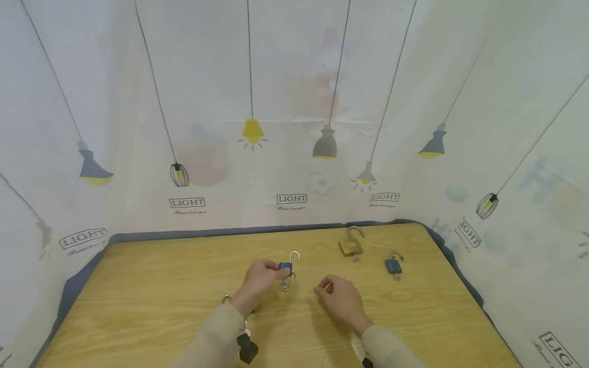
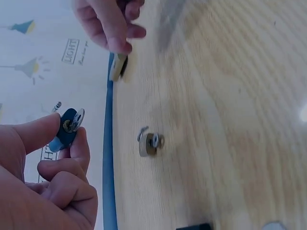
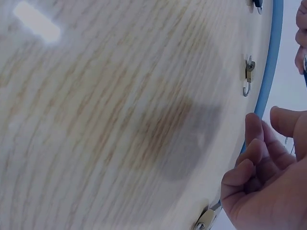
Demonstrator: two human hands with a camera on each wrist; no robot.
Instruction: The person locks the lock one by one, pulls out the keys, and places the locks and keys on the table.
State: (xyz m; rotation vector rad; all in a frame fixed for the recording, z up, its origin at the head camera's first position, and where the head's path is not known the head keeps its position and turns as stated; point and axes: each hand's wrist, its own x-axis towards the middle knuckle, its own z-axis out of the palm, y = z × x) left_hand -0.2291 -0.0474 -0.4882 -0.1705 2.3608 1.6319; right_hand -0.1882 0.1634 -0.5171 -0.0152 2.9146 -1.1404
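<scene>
My left hand (image 1: 259, 278) pinches a blue padlock (image 1: 286, 267) between thumb and fingers, above the table. Its shackle stands open at the top, and a key (image 2: 77, 120) sits in the bottom. My right hand (image 1: 339, 299) is a short way to the right, fingers loosely bent and holding nothing. In the left wrist view a small brass padlock (image 2: 148, 146) with a key in it lies on the table beyond the left hand. The right wrist view shows this brass padlock (image 3: 249, 71) with its shackle open.
At the back right lie a larger brass padlock (image 1: 351, 247) and another blue padlock (image 1: 393, 265), both with open shackles and keys. A shackle (image 1: 225, 298) shows beside the left sleeve, its body hidden. The wooden table (image 1: 161, 286) ends at a wall sheet printed with lamps.
</scene>
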